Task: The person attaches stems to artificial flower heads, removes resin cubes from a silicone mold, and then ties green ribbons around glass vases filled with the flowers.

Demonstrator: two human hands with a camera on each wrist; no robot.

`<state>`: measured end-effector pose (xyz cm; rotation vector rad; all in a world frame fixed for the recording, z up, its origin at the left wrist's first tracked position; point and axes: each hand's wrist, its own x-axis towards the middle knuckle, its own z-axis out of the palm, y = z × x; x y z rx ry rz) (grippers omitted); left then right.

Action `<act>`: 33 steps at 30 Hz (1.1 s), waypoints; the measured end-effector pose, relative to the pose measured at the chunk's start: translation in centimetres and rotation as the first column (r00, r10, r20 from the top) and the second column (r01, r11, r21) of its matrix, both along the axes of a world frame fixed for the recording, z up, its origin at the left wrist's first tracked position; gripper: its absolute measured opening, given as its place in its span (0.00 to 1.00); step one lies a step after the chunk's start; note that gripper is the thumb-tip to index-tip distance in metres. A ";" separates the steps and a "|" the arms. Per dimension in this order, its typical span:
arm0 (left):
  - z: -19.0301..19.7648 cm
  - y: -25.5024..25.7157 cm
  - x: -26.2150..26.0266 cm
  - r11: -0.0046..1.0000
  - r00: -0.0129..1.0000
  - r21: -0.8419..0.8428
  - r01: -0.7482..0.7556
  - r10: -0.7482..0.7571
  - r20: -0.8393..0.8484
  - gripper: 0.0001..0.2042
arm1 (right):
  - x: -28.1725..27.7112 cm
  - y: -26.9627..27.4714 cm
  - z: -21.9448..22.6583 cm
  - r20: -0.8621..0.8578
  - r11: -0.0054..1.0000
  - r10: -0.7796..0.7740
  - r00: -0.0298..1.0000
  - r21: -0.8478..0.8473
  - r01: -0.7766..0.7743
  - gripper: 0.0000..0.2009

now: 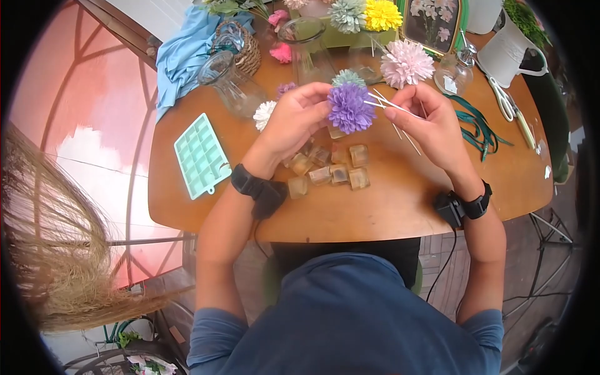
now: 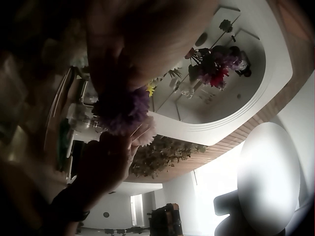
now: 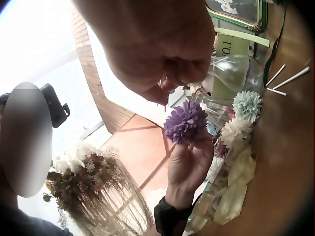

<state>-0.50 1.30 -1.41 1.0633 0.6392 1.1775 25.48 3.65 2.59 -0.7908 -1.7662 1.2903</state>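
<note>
Purple flower (image 1: 351,107) sat between the two hands, above the surface (image 1: 269,222), pinched by the left fingers (image 1: 317,112) at its left edge. Across from them, the right fingers (image 1: 406,122) were curled together around white sticks (image 1: 380,104), whose far ends pointed at the bloom; I could not tell whether they touched it. More sticks (image 1: 409,139) lay on the surface below the right fingers.

Clear amber cubes (image 1: 339,174) lay loosely grouped beneath the left fingers and on the person's side of them. Well to the left of those fingers was a mint tray (image 1: 207,149), tilted at an angle, and closer on that same side a white flower (image 1: 264,115) showed beside the wrist. Just beyond the purple bloom, farther from the person than the fingers, was a teal flower (image 1: 348,77); a pale pink flower (image 1: 407,64) was beyond the right fingers. Glass vases (image 1: 240,94) stood past the left fingers, near a basket (image 1: 251,56) and a blue cloth (image 1: 178,62).

Off to the right of the right fingers lay green ribbon (image 1: 476,120), then scissors (image 1: 503,103) farther out, with a white pitcher (image 1: 505,50) beyond them.
</note>
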 end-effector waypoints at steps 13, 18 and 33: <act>0.5 -0.4 0.2 0.993 0.987 0.098 -0.059 0.072 -0.142 0.11 | 0.1 -0.3 0.3 0.004 0.999 0.032 0.999 -0.037 -0.031 0.05; 0.5 -0.4 0.3 0.990 0.981 0.122 -0.076 0.096 -0.168 0.12 | 0.0 -0.2 0.0 0.029 0.999 0.022 0.999 -0.036 -0.021 0.05; 1.5 -0.9 0.6 0.958 0.913 0.261 -0.118 0.208 -0.350 0.08 | 0.0 0.0 -0.3 0.247 0.995 -0.003 0.969 0.098 -0.022 0.04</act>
